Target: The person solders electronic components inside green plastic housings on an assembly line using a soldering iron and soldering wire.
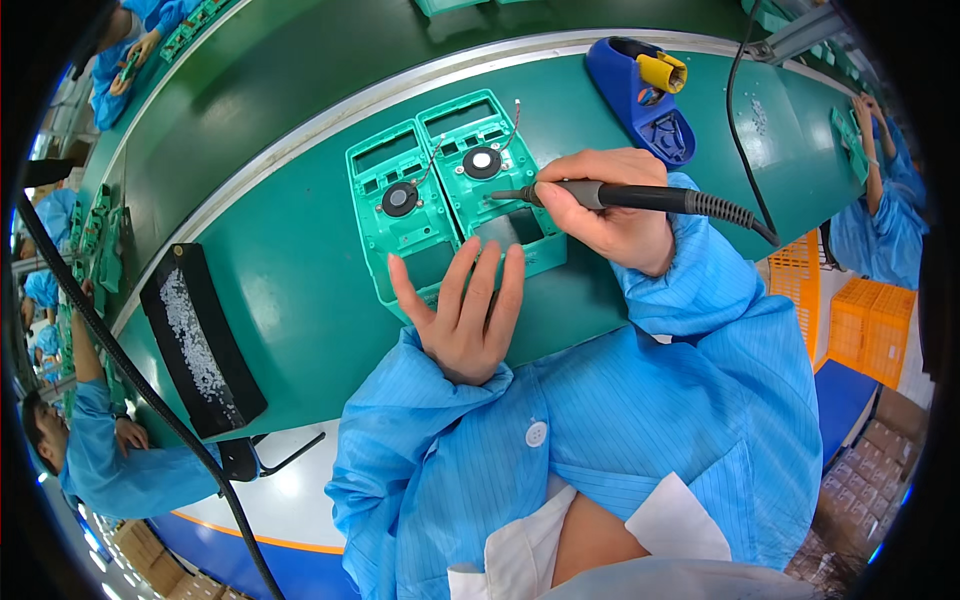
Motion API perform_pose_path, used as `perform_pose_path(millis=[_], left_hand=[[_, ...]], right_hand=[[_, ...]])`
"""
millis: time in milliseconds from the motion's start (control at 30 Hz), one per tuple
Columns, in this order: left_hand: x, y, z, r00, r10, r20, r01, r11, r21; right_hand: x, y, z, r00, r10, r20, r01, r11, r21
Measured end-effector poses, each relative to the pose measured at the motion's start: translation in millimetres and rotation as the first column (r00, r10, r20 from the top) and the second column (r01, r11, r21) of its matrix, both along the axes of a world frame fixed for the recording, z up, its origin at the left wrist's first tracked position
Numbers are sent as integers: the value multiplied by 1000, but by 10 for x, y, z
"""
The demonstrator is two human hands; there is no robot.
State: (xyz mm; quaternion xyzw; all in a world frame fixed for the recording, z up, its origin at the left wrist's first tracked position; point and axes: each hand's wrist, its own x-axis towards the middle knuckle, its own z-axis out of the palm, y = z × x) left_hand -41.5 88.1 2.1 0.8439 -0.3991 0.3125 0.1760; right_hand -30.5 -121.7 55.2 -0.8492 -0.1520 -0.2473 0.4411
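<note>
Two green plastic housings lie side by side on the green worktop, a left housing (418, 232) and a right housing (505, 208). Each bears a round black speaker with thin wires: the left speaker (400, 199) has a grey centre, the right speaker (482, 161) a white one. My right hand (610, 205) grips a soldering iron (650, 198) like a pen. Its tip points left, at the right housing just below the speaker; whether it touches cannot be made out. My left hand (465, 315) lies with fingers spread over the near edges of both housings.
A blue soldering iron stand (640, 105) with a yellow part stands at the far right, a black cable (735, 100) beside it. Left lies a black tray (205, 340) of small clear pieces. Co-workers in blue sit at both sides. Orange crates (868, 325) stand at right.
</note>
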Motion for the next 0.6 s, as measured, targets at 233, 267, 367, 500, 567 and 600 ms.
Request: perform_pose_path(millis=[233,267,367,500,567,600], left_hand=[[24,22,-34,1000,-16,-3,16,1000,-13],[25,23,-37,1000,-17,-3,16,1000,-17],[23,24,-35,1000,-15,-10,15,1000,-15],[21,40,-37,1000,-14,-17,14,1000,-10],[23,39,-41,1000,-13,-21,12,1000,-14],[25,41,-43,1000,-13,-21,13,1000,-14]], right_hand=[[30,13,-15,1000,3,2,-3,1000,15],[34,14,-18,1000,2,2,-2,1000,16],[39,14,-30,1000,8,0,-8,1000,23],[32,3,-28,999,37,-34,-37,999,19],[31,-4,-20,997,53,-60,-53,999,3],[35,-5,-21,997,54,-58,-55,998,-4]])
